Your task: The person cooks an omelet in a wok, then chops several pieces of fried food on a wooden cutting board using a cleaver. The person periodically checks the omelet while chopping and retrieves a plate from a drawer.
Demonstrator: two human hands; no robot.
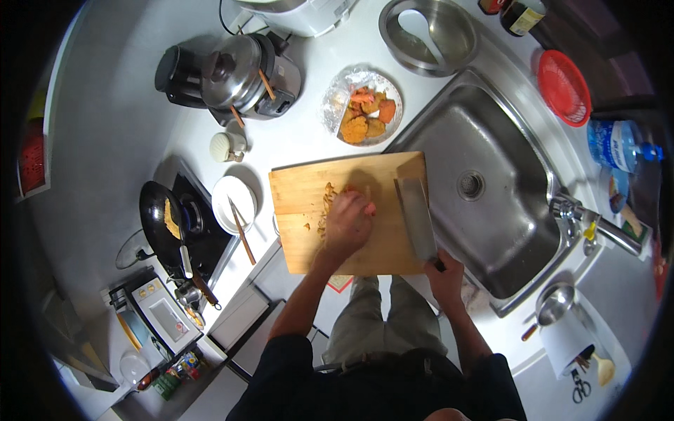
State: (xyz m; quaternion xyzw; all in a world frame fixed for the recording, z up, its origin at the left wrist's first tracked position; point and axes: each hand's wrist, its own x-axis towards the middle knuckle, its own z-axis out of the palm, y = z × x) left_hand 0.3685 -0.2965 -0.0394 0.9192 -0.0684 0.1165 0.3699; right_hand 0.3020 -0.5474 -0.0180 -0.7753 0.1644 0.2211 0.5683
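A wooden cutting board (302, 193) lies on the white counter in front of me. My left hand (346, 223) presses down on an orange-pink piece of food (367, 205) near the board's middle, with small chopped bits (326, 200) beside it. My right hand (444, 272) grips the handle of a broad cleaver (416, 216), whose blade rests flat on the board's right part, apart from the food.
A plate of fried orange pieces (363, 105) sits behind the board. The steel sink (484, 210) is to the right, with a metal bowl (428, 31) behind it. Left are a small white plate with chopsticks (234, 203), a black pan on a stove (168, 221), and a cooker (242, 74).
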